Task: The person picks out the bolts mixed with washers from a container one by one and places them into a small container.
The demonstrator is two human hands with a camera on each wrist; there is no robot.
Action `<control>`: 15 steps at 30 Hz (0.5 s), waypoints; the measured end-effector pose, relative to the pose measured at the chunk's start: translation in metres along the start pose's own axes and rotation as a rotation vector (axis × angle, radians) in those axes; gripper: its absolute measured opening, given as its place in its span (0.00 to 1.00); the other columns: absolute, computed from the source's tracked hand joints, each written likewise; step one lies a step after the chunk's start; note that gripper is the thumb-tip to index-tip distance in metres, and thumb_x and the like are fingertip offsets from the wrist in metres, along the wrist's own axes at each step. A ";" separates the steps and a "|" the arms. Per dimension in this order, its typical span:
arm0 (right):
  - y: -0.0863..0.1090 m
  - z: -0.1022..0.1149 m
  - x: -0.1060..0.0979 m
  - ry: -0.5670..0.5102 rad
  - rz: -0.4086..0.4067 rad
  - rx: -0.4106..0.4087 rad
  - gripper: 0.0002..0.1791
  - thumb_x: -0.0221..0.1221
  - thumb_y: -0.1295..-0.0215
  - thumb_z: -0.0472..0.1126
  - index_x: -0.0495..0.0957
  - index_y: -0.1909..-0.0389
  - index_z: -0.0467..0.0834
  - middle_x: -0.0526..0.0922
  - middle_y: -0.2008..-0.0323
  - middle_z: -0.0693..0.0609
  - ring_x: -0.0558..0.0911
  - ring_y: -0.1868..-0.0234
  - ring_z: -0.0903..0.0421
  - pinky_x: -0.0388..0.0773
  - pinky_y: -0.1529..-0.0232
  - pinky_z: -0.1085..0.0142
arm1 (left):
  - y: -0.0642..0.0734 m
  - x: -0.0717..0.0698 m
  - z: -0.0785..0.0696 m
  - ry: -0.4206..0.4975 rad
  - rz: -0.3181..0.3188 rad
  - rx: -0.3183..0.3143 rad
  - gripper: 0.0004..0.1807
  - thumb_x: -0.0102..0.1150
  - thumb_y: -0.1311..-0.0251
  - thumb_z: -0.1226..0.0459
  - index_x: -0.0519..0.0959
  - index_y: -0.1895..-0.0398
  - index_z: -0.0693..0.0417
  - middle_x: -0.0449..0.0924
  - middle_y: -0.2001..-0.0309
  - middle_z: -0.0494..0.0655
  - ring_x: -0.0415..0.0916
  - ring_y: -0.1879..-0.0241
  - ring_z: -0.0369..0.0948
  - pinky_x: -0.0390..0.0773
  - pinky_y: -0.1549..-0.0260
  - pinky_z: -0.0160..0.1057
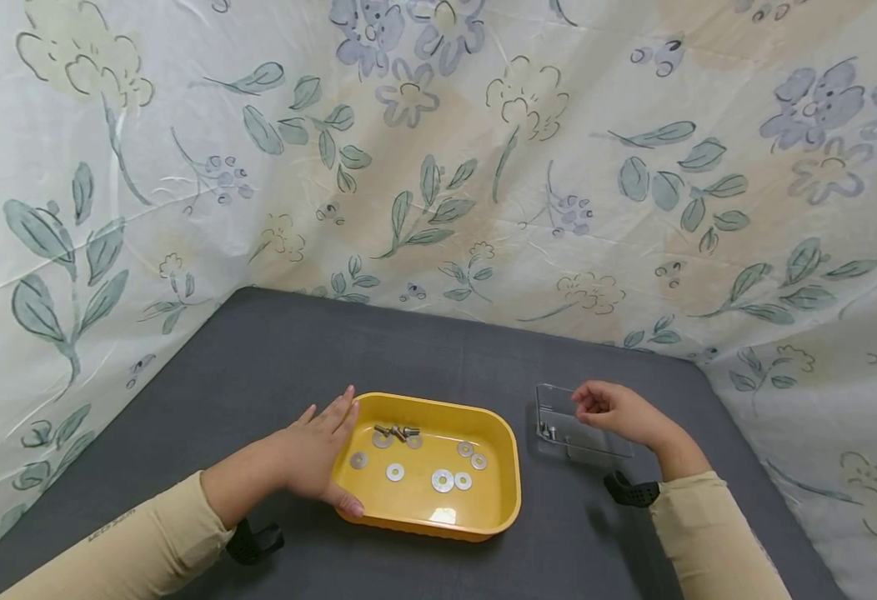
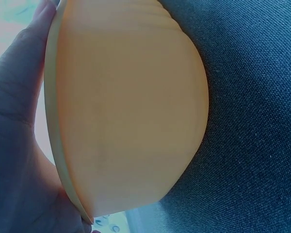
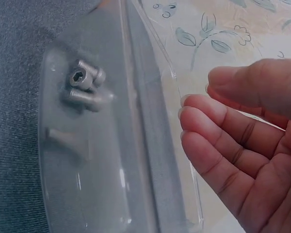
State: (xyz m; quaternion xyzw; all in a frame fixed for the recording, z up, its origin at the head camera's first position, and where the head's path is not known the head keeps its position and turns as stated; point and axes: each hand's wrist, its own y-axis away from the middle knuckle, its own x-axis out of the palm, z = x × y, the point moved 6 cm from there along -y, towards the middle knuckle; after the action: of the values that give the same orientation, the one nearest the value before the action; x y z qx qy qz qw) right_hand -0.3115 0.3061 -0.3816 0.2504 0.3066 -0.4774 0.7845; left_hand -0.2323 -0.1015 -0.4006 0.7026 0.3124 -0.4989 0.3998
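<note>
Along the left end of a yellow tray [image 1: 483, 508], my left hand [image 1: 311, 454] lies with fingers spread and straight, the thumb on the near rim. Inside the tray are several flat washers [image 1: 443, 481] and a small group of screws [image 1: 397, 432] near the far wall. My right hand [image 1: 618, 411] hovers over a clear plastic box [image 1: 588, 443], fingers loosely bent. The right wrist view shows a gap between thumb and fingertips, with nothing visible in it. Several socket-head screws [image 3: 80, 77] lie in the box's left part.
A dark grey cloth [image 1: 296, 342] covers the table under the tray and the box. Floral fabric [image 1: 438, 167] hangs behind and at both sides. A black strap [image 1: 632, 490] sits by the right wrist, another strap [image 1: 254, 543] by the left.
</note>
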 end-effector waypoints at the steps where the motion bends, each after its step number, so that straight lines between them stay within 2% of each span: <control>1: 0.000 0.001 0.000 0.002 0.000 0.000 0.15 0.58 0.38 0.39 0.72 0.54 0.35 0.77 0.63 0.39 0.76 0.60 0.41 0.75 0.62 0.52 | 0.000 0.000 0.000 0.001 0.001 0.001 0.74 0.52 0.74 0.23 0.39 0.29 0.60 0.25 0.28 0.54 0.32 0.29 0.48 0.41 0.37 0.58; 7: -0.003 0.009 -0.003 0.013 0.000 0.003 0.12 0.58 0.38 0.38 0.73 0.56 0.37 0.77 0.63 0.40 0.76 0.59 0.41 0.75 0.61 0.52 | 0.001 0.000 0.000 -0.004 0.000 0.000 0.74 0.50 0.75 0.22 0.39 0.29 0.60 0.25 0.29 0.54 0.31 0.29 0.48 0.41 0.37 0.57; 15: -0.010 0.035 -0.005 0.041 0.006 -0.048 0.11 0.58 0.38 0.40 0.74 0.57 0.40 0.78 0.64 0.47 0.77 0.62 0.50 0.77 0.64 0.62 | 0.002 -0.001 0.000 0.006 0.004 0.007 0.74 0.50 0.74 0.22 0.39 0.29 0.61 0.25 0.29 0.54 0.31 0.29 0.48 0.41 0.37 0.58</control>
State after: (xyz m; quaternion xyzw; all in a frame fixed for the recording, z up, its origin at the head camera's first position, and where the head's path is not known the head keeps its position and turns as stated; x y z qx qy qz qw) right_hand -0.3142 0.2805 -0.3550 0.2420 0.3335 -0.4623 0.7852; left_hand -0.2311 -0.1024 -0.3995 0.7059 0.3104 -0.4972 0.3976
